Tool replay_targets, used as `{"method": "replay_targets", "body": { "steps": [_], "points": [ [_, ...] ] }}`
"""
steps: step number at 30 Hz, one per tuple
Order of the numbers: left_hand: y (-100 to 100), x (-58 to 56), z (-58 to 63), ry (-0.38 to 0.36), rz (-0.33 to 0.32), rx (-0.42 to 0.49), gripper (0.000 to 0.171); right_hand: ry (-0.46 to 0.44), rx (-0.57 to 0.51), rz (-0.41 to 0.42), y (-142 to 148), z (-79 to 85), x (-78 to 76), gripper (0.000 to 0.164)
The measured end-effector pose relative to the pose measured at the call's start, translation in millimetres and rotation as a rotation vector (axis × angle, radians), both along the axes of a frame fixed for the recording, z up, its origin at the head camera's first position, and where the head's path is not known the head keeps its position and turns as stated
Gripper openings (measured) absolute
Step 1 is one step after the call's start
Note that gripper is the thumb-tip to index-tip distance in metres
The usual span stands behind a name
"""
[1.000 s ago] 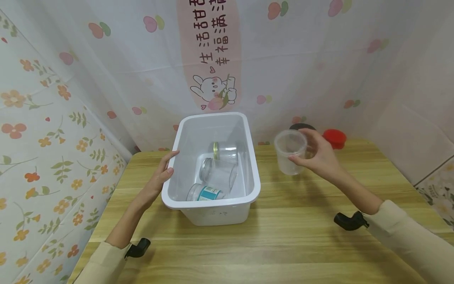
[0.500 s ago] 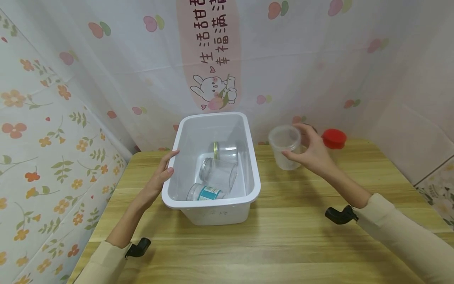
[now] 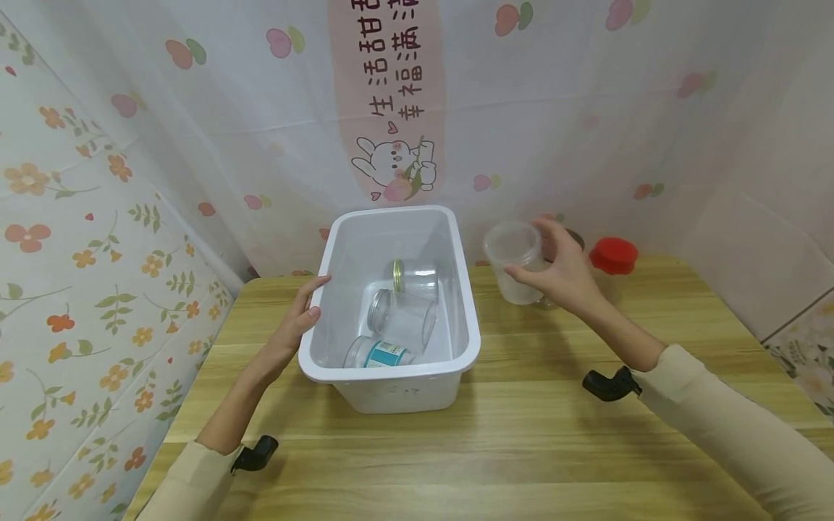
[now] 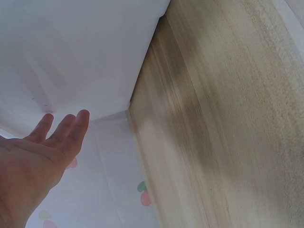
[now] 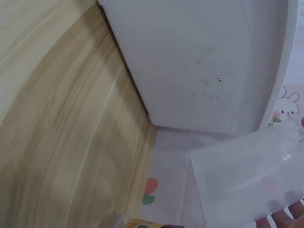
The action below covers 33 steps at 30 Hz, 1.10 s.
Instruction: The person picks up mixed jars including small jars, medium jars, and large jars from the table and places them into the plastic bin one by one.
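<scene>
My right hand (image 3: 565,273) grips a translucent plastic tub (image 3: 515,253) with a wide round rim, thumb on the near side and fingers around the back. The tub is just right of a white plastic bin (image 3: 397,375); the right wrist view shows its side (image 5: 247,175) close by the bin's outer wall. My left hand (image 3: 296,322) rests at the bin's left rim, index finger and thumb over the edge. Several other fingers (image 4: 73,128) extend along the outer wall. Inside the bin lie a gold-lidded jar (image 3: 417,278), a silver-lidded jar (image 3: 405,318) and a blue-labelled jar (image 3: 384,354).
A red-lidded container (image 3: 614,255) stands at the back right of the wooden table (image 3: 508,427). Behind my right hand, a dark round lid (image 3: 575,239) shows partly. A patterned curtain (image 3: 554,108) hangs along the table's back edge.
My right hand has carried the translucent tub leftward and slightly up the view, closer to the bin. My left hand and the bin have stayed in place.
</scene>
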State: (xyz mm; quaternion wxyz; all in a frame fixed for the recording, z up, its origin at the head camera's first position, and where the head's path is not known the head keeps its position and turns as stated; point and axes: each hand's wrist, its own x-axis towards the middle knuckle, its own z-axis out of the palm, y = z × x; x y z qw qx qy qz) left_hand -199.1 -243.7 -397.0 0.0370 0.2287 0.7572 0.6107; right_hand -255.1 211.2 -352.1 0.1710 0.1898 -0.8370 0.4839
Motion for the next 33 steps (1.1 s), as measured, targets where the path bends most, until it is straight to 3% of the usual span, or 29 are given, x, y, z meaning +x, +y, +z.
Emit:
{"method": "replay_targets", "body": {
  "steps": [15,21,33],
  "points": [
    [0.0,0.7,-0.4,0.002,-0.002,-0.007,0.054,0.001,0.007,-0.042,-14.8,14.0,-2.5,0.084],
    [-0.3,0.9,-0.9,0.001,-0.004,-0.003,0.054,0.005,-0.004,-0.022,-21.1,20.0,-2.9,0.085],
    [-0.8,0.6,-1.0,0.008,-0.012,-0.003,0.053,0.069,0.02,-0.021,-30.9,34.6,-5.9,0.083]
  ]
}}
